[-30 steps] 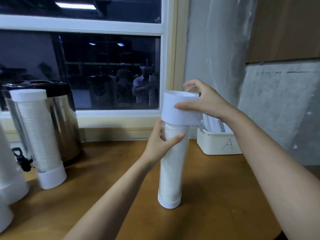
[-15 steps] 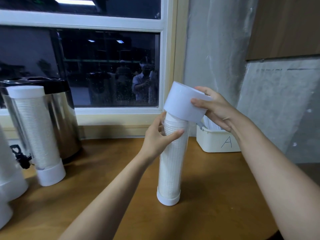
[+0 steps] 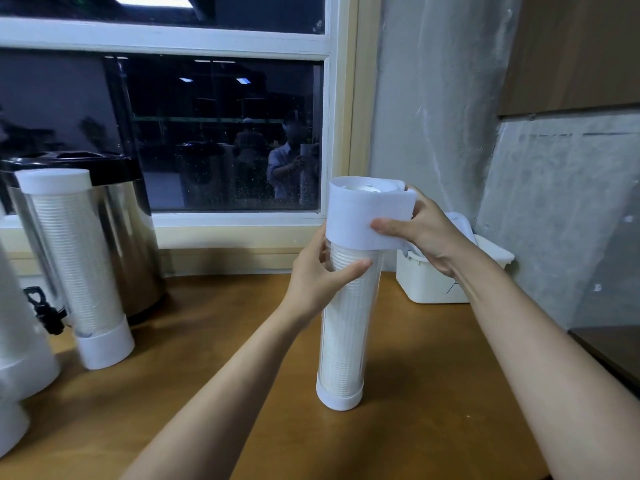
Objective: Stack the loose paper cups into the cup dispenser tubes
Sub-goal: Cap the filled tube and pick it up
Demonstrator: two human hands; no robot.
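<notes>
Since half a second ago the white collar has swung from a tilt to sit level over the top of the dispenser tube, and the view has shifted slightly. Nearest, the wooden counter bears the tube's white base, and the tube stands upright at centre, packed with nested cups from the base almost to the collar. At the near left edge are white rounded shapes, cut off, so what they are is unclear. The left hand wraps the clear tube just under the collar, thumb across the front. The right hand pinches the collar's right side, thumb on its face and fingers behind. Farther left, a second tube, full and capped, stands in front of a steel urn. Far right, a white bin sits by the wall, under the dark window. No loose cups show, so filling looks done here. What seems left is seating the collar fully and setting the tube aside.
</notes>
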